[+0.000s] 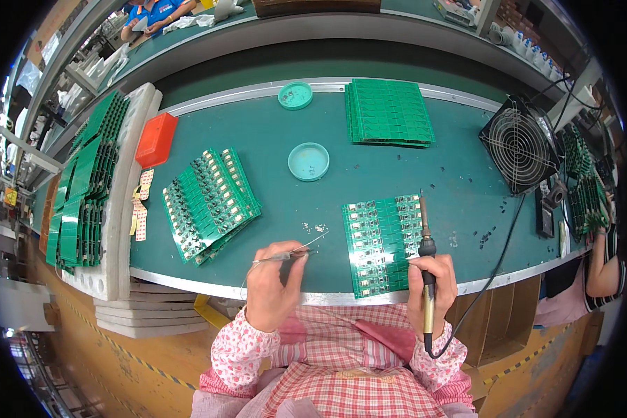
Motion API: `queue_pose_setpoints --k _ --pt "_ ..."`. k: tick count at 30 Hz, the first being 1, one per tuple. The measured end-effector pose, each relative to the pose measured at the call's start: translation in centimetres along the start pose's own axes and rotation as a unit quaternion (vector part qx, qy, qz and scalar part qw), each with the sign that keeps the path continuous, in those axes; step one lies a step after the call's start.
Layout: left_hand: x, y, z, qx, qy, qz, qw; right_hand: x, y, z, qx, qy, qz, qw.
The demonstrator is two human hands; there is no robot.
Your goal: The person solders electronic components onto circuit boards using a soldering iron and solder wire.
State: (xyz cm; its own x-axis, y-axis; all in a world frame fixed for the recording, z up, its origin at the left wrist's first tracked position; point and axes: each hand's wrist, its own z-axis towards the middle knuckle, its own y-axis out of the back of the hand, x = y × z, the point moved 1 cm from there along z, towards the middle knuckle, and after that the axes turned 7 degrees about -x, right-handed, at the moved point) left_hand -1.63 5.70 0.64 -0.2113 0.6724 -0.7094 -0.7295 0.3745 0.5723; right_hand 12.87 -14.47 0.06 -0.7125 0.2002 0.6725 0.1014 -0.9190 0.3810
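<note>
My right hand (444,277) is closed round a soldering iron (427,248). The iron points away from me, its tip over the right edge of a green circuit board panel (369,240). This panel lies flat near the table's front edge and carries rows of small parts. Left of it, my left hand (268,282) pinches a thin solder wire (316,240), whose free end sticks out to the right above the table. A small dark bit shows at the fingertips, too small to name. The wire does not touch the panel.
Populated panels (209,202) lie fanned at left; a stack of panels (390,111) is at the back. Two turquoise dishes (308,161), a red box (156,139) and a fan (519,146) stand around. More boards fill a foam rack (122,209). A black cord (494,268) trails right.
</note>
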Motion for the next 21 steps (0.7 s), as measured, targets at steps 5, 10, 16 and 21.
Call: queue_pose_setpoints --k 5,10,16,21 --pt "-0.01 -0.04 0.03 0.014 -0.018 0.004 1.0 -0.04 0.14 -0.13 -0.003 0.004 0.005 1.0" --pt "-0.08 -0.16 0.12 0.014 -0.017 0.003 1.0 -0.06 0.15 -0.24 -0.006 0.003 0.011 1.0" --pt "-0.11 -0.18 0.16 0.012 -0.018 0.006 1.0 -0.03 0.23 -0.2 -0.002 0.0 0.014 1.0" --pt "-0.08 -0.3 0.11 0.01 -0.021 0.008 1.0 -0.09 0.2 -0.22 -0.004 0.005 0.014 1.0"
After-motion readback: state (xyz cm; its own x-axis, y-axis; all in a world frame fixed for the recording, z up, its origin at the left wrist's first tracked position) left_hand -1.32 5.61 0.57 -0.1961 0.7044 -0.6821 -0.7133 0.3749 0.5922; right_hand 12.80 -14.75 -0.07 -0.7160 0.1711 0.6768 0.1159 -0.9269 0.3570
